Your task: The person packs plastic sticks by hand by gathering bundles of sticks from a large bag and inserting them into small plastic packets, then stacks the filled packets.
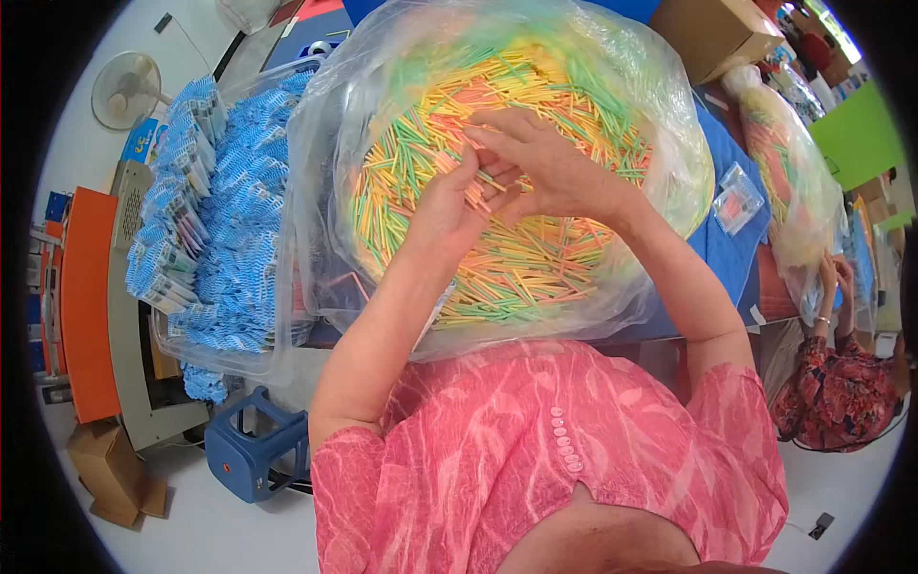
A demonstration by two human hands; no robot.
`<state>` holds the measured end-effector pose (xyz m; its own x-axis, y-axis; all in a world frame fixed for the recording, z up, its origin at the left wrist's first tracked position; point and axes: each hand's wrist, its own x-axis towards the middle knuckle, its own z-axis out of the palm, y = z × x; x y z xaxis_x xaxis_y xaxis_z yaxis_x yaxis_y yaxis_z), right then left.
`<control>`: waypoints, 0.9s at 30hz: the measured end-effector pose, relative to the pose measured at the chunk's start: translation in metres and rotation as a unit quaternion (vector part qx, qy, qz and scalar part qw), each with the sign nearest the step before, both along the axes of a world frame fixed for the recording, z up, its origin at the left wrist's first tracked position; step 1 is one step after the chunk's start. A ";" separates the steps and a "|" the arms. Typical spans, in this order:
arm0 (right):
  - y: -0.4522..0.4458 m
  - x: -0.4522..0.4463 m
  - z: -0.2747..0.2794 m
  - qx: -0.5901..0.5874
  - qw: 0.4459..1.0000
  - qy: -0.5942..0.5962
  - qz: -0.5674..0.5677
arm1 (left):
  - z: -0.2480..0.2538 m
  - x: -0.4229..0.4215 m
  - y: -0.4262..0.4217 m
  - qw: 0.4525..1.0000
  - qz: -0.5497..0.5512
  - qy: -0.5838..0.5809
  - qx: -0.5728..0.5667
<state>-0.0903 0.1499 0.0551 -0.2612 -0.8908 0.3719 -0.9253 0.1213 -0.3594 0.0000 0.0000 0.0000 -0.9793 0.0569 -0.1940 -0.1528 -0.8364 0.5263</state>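
Observation:
A large clear plastic bag (660,86) stands in front of me, its mouth spread wide. Inside is a heap of thin coloured sticks (535,287) in yellow, green, orange and pink. Over the middle of the heap, my left hand (448,206) is closed around a few pinkish-orange sticks (475,194), its thumb pointing up. My right hand (550,167) arches over them from the right, fingers stretched out and thumb apart, close to the left fingers. Whether its fingertips touch the held sticks is partly hidden.
Left of the bag, a clear plastic bin (277,359) holds many blue-and-white packets (244,210). A small clear packet (737,199) lies on blue cloth at right. A blue stool (251,445) and cardboard box (717,38) are near. At far right, another person's hands (834,282) reach toward a second bag (779,172).

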 end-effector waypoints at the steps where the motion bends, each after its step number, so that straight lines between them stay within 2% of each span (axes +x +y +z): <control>1: -0.003 -0.001 0.001 0.010 1.000 -0.013 0.025 | 0.001 0.001 0.005 1.000 -0.004 0.001 -0.006; 3: -0.011 0.002 -0.002 0.000 0.996 -0.047 0.079 | 0.007 0.006 0.004 0.999 -0.008 -0.007 -0.047; 7: -0.006 0.003 -0.001 0.005 0.991 -0.090 0.097 | 0.015 0.011 0.018 0.994 0.020 -0.031 -0.099; 11: -0.003 0.015 0.001 -0.024 0.991 -0.088 0.098 | 0.020 0.017 0.018 0.995 0.013 -0.064 -0.081; 16: 0.004 0.013 -0.001 0.005 0.993 -0.068 0.094 | 0.014 0.021 0.025 0.997 0.019 -0.061 -0.043; 20: 0.003 0.018 0.002 -0.061 0.989 -0.067 0.115 | 0.017 0.028 0.028 0.992 0.018 -0.036 -0.118; 23: 0.009 0.030 0.006 -0.071 0.991 -0.108 0.027 | 0.037 0.043 0.028 0.910 -0.086 -0.036 -0.404; 24: 0.008 0.039 0.001 -0.072 0.990 -0.116 0.035 | 0.034 0.049 0.032 0.910 -0.081 -0.047 -0.405; 27: 0.012 0.074 -0.014 -0.070 0.976 -0.198 -0.050 | 0.021 0.069 0.050 0.943 -0.043 0.009 -0.329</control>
